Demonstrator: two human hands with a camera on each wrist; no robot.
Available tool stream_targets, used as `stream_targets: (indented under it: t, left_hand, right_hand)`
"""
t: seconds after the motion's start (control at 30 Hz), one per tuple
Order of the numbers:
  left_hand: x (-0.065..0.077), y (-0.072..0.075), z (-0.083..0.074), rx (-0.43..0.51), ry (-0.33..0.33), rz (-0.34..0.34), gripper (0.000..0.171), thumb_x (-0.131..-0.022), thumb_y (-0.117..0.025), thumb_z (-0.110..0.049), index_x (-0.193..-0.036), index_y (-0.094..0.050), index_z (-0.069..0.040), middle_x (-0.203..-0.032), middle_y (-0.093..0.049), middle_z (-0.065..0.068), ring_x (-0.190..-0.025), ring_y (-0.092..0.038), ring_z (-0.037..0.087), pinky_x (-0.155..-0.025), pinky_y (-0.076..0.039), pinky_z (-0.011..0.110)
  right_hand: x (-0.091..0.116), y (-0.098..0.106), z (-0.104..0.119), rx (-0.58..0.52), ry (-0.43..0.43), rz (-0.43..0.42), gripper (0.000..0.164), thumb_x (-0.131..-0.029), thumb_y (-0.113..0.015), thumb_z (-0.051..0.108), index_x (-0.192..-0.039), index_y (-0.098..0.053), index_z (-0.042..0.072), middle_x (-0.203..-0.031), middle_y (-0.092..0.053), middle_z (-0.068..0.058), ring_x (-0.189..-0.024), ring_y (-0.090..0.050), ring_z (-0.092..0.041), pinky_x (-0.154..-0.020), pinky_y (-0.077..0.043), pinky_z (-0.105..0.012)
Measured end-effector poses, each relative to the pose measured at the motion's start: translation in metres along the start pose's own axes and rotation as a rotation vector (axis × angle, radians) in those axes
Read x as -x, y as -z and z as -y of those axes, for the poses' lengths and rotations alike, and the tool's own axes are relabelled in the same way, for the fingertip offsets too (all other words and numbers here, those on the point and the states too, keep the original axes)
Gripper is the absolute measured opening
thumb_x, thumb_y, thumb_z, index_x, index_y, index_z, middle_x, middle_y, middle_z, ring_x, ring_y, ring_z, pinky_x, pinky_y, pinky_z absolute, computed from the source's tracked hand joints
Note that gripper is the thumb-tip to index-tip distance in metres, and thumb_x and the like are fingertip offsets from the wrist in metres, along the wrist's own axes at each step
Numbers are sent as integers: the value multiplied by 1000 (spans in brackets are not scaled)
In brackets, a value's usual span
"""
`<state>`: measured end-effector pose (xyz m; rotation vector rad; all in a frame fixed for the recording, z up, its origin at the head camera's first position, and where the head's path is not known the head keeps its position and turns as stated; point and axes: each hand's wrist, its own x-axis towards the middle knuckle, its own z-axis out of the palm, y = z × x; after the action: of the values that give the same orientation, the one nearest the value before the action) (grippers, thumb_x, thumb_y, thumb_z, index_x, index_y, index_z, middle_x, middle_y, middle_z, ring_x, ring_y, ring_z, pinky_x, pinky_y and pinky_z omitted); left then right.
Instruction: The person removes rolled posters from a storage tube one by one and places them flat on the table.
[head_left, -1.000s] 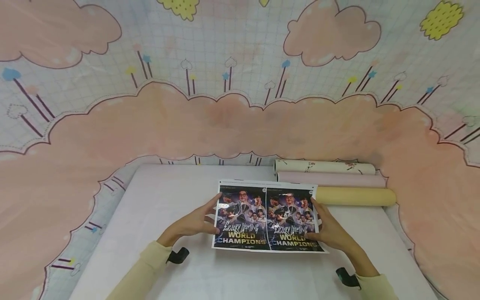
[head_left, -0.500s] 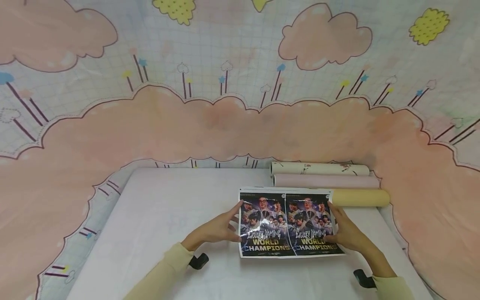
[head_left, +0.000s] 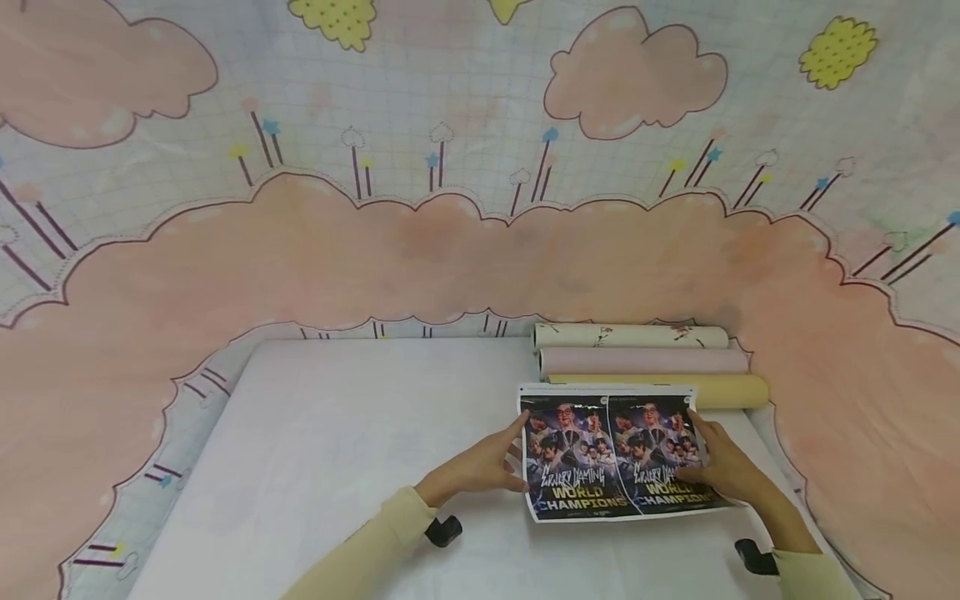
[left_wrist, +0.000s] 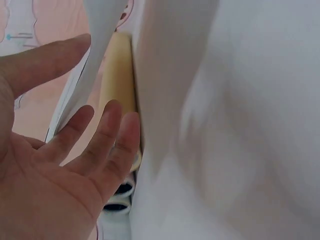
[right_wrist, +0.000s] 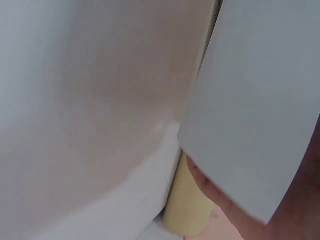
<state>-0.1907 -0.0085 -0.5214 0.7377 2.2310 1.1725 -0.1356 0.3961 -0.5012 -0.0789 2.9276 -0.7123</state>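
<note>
A glossy printed sheet (head_left: 581, 458) with two identical dark posters side by side, lettered "WORLD CHAMPIONS", is held tilted above the white table in the head view. My left hand (head_left: 480, 467) holds its left edge, and my right hand (head_left: 727, 467) grips the right edge with the thumb over the front. In the left wrist view, the sheet's pale back (left_wrist: 102, 30) lies between the thumb and a finger; the other fingers extend loosely. The right wrist view shows the blank white back (right_wrist: 255, 100), which hides part of the right hand (right_wrist: 300, 210).
Behind the sheet at the back right lie a cream roll with floral marks (head_left: 630, 337), a pale pink roll (head_left: 645, 361) and a yellow roll (head_left: 738, 392). The white tabletop (head_left: 337, 433) extends leftward. A cloud-patterned cloth (head_left: 450, 258) surrounds the table.
Both hands have carried the printed sheet to the right and slightly nearer the front. It now overlaps the yellow roll in the head view, whose background has shifted slightly left.
</note>
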Motion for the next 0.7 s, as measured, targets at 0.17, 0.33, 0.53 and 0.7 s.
stream_targets:
  t: [0.17, 0.33, 0.53, 0.7]
  left_hand:
    - [-14, -20, -8, -11, -15, 10, 115, -74, -85, -13, -159, -7, -17, -129, -61, 9, -98, -64, 11, -80, -53, 23]
    - [-27, -38, -13, 1, -43, 18, 115, -73, -85, -8, -159, -8, -12, -135, -57, 11, -97, -65, 7, -77, -53, 20]
    - [-45, -55, -19, -38, -56, 12, 116, -72, -86, -8, -159, -9, -10, -118, -65, 8, -82, -62, 2, -71, -51, 18]
    - [-56, -65, -25, -39, -75, 14, 115, -72, -86, -6, -158, -10, -5, -103, -67, 6, -69, -59, 1, -64, -50, 17]
  right_hand:
    - [0, 6, -17, 1, -27, 1, 111, -71, -85, 29, -149, -19, -12, -132, -38, -43, -117, -46, -59, -93, -40, -71]
    - [1, 7, -36, 11, -49, 4, 108, -71, -85, 26, -147, -19, -14, -132, -36, -45, -118, -44, -62, -94, -39, -73]
    - [2, 10, -54, 7, -94, 14, 109, -72, -84, 27, -148, -17, -15, -134, -33, -46, -119, -42, -63, -94, -37, -74]
    - [2, 13, -65, 15, -128, 27, 110, -73, -83, 30, -148, -16, -15, -135, -32, -47, -119, -39, -65, -94, -36, -75]
